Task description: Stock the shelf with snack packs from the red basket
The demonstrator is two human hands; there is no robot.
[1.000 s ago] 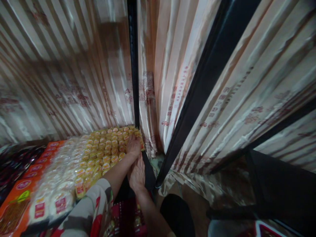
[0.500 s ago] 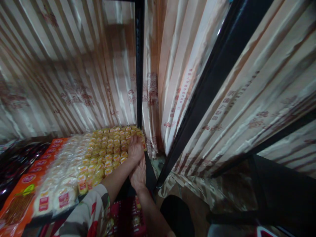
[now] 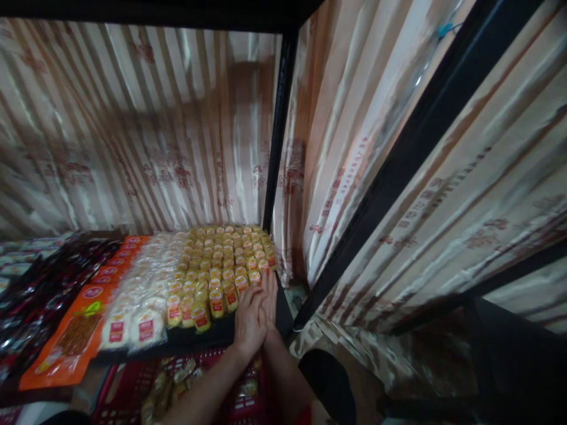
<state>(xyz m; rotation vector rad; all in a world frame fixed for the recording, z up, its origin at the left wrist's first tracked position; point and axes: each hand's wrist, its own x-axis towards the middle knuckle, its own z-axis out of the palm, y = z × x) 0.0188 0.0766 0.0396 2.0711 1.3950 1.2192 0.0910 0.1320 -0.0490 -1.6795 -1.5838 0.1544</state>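
My left hand [image 3: 249, 321] and my right hand [image 3: 270, 304] press side by side at the front right of a block of yellow-wrapped snack packets [image 3: 217, 260]. The right hand's fingers lie stretched out, their tips against the front packet of the right-most row. The left hand's fingers are bent inward against the right hand; whatever lies between the palms is hidden. The packets stand in tight rows on a black shelf [image 3: 186, 337]. Beneath my forearms is a dark red basket [image 3: 124, 383] with more yellow packets inside.
Left of the yellow rows lie white round packets [image 3: 146, 327], orange packets [image 3: 73, 333] and dark shiny packets [image 3: 48, 295]. Black posts [image 3: 279, 130] frame the shelf, a thick one [image 3: 390, 171] slanting on the right. Patterned cloth [image 3: 186, 136] hangs behind.
Both hands have drawn back from over the right rear rows to the front right edge. The view has shifted, showing more of the front packets and basket.
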